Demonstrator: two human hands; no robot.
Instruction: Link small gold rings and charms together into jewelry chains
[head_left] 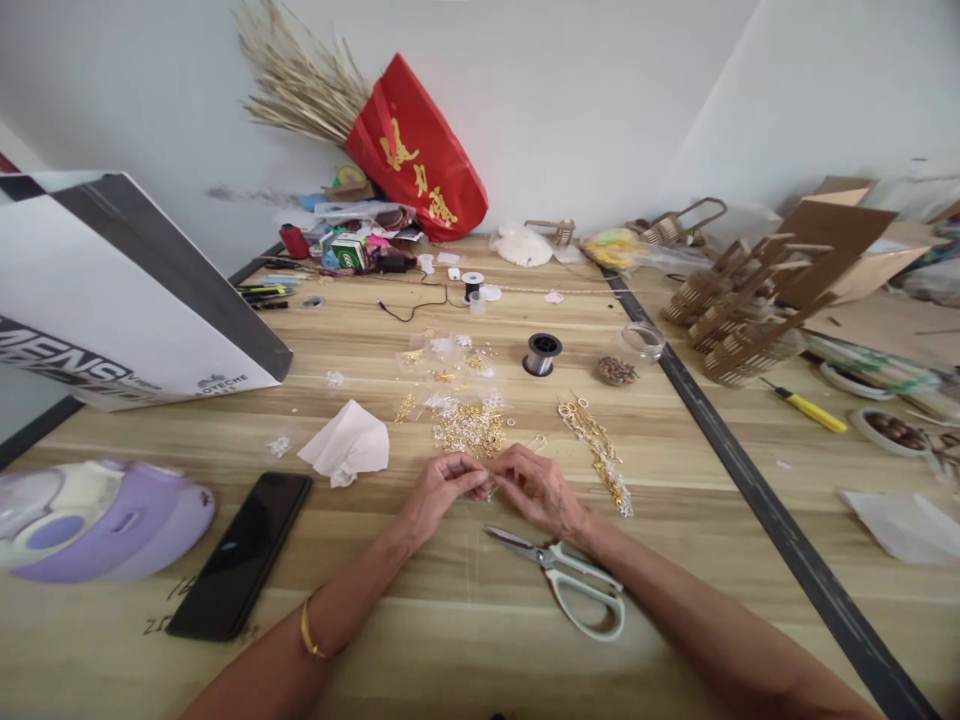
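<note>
My left hand (450, 484) and my right hand (538, 488) meet above the table, fingers of both pinched together. Between the fingertips shows a small silvery piece (490, 490), mostly hidden and too tiny to name exactly. Just beyond them lies a pile of gold and silver beads (471, 428). Right of my right hand rest gold and silver beaded strands (600, 452). Scissors with pale green handles (586, 588) lie below my right hand, blades partly apart.
A spool of wire (542, 354) stands behind the beads, near a jar of brown beads (618, 370). Left are a white tissue (348, 444), a black phone (241, 556) and a purple device (120, 520). At right lie small woven baskets (739, 345) and a yellow-handled tool (814, 408).
</note>
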